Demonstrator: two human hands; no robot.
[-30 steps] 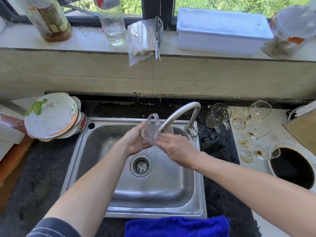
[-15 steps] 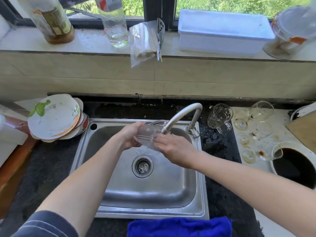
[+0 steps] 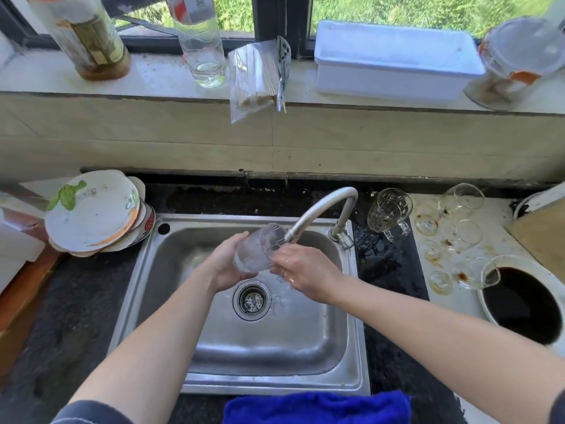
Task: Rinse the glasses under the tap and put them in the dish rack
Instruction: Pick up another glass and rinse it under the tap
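Glass [image 3: 254, 254] tilts at frame centre, mouth pointing upper right at the tap [image 3: 321, 209]. Left hand [image 3: 224, 266] grips its base; right hand [image 3: 307, 272] holds its side.

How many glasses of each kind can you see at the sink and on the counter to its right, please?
Glass held under the tap: 1
Glass mug on the black counter: 1
Stemmed glasses lying on the white counter: 3
Total: 5
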